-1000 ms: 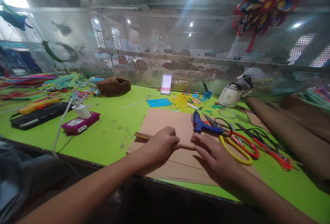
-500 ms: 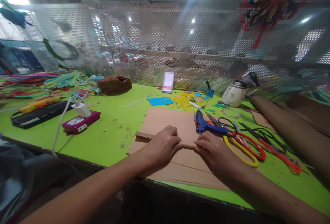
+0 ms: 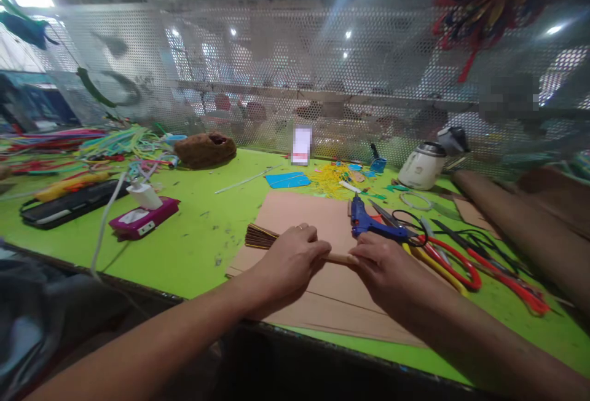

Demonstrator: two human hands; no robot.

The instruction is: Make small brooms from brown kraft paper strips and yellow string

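Observation:
My left hand point(image 3: 295, 259) is closed, its fingers pinching a narrow folded paper strip point(image 3: 340, 259) from above. My right hand point(image 3: 382, 262) pinches the same tan strip a short way to the right. Beyond my left hand the strip's end fans out into several dark brown layers with yellowish edges point(image 3: 259, 236). Beneath both hands lie stacked sheets of tan paper point(image 3: 304, 207). A blue glue gun point(image 3: 369, 219) rests just past my right fingers, beside scissors with red and yellow handles point(image 3: 440, 262).
Another pair of red-handled scissors point(image 3: 502, 272) lies at right, near another person's arm point(image 3: 520, 222). A magenta power strip point(image 3: 145, 216) with a white plug sits left. Blue sheet point(image 3: 288, 180), yellow scraps point(image 3: 336, 176), a phone point(image 3: 301, 146) and a white kettle-like container point(image 3: 421, 166) stand farther back.
The strip's left end has spread from a nearly flat bundle into a fan of layers. Both hands keep their pinch, with my right hand shifted slightly right.

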